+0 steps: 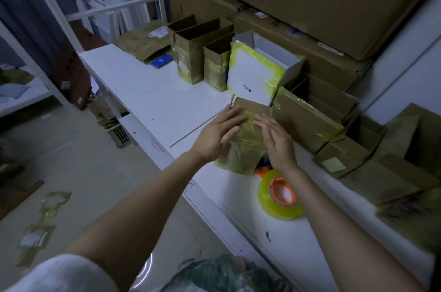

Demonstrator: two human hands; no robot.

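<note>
Blue card (161,61) far beyond left hand (218,135), off to its left: white characters, unreadable. Left hand flat, fingers straight, pressing left side of taped carton (245,142). Carton sits between both hands on white table (152,101). White box (253,72) just beyond fingertips: small dark logo, text illegible. Right hand (279,146) fingers straight and spread, resting on carton's right side. Tape roll (281,194) near right wrist.

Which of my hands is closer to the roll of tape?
Right. The right hand rests on the taped box just beyond the tape roll; the left hand rests farther left.
</note>
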